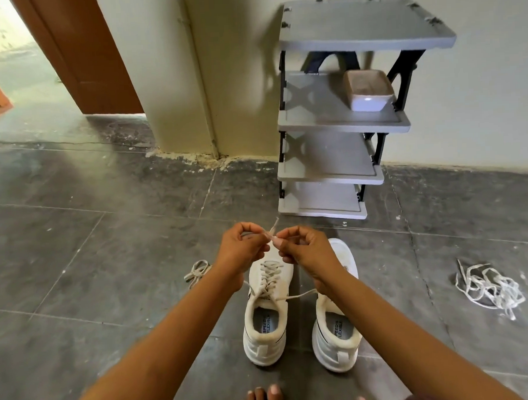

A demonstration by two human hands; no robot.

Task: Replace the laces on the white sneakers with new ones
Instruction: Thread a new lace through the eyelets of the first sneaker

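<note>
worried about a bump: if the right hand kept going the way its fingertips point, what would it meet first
Probably the left hand: the right hand points straight at it, both pinching the lace ends, nearly touching; depth uncertain.

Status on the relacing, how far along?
Done: the left sneaker is laced up its eyelets. In hand: the left hand and right hand pinch the ends of its lace above it, not yet tied. Left: the right sneaker, whose eyelets the arm hides, so I cannot tell. A lace bundle and a lace tangle lie loose on the floor.
</note>
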